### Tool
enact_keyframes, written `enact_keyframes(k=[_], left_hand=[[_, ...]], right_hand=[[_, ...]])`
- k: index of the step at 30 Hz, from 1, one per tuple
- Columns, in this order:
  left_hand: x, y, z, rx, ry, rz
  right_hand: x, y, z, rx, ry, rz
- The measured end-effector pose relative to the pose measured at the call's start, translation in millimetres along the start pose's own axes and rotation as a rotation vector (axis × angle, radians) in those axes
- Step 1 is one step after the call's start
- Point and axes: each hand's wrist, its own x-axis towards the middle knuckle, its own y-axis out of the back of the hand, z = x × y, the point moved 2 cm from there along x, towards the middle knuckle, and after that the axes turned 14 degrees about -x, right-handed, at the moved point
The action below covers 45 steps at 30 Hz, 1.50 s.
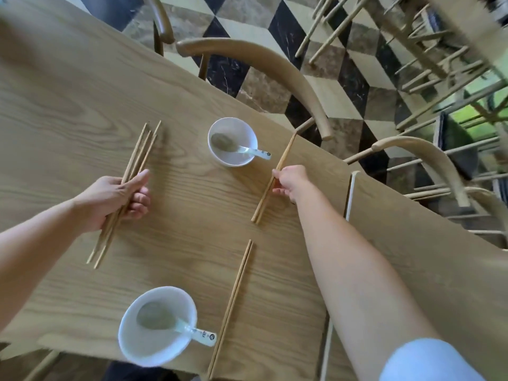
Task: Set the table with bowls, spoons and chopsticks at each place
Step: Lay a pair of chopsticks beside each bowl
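Observation:
Two white bowls stand on the wooden table (68,105). The far bowl (233,155) holds a white spoon (242,147); the near bowl (156,350) holds another spoon (181,324). A pair of chopsticks (232,306) lies flat to the right of the near bowl. My right hand (291,181) pinches a second pair of chopsticks (286,152) to the right of the far bowl, low over the table. My left hand (115,198) grips a bundle of several chopsticks (140,152) over the table's left part.
Curved wooden chairs stand along the table's far edge: one (275,67) behind the far bowl, another (428,158) further right. More chair legs (412,50) crowd the checkered floor beyond. The table edge runs diagonally at the right.

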Motion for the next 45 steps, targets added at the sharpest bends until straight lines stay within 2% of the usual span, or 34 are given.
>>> enact_keyframes(k=[9,16,23,29,45], left_hand=[[9.1,1.9,2.0,0.011,0.006,0.059],[7.6,1.1,0.5,0.042,-0.013,0.098],[7.4,2.4,-0.4,0.051,-0.027,0.122],[10.2,3.6,-0.9,0.046,-0.030,0.140],[11.7,4.1,0.0,0.050,-0.024,0.158]], right_hand=[[1.6,-8.5,-6.8,-0.204,-0.043,0.160],[-15.0,-13.4,0.5,-0.374,0.034,0.307],[-14.5,-16.4,9.0,-0.364,0.068,0.399],[-14.2,-19.8,13.0,-0.400,0.173,0.498],[-17.7,-25.0,9.9,-0.407,0.172,0.498]])
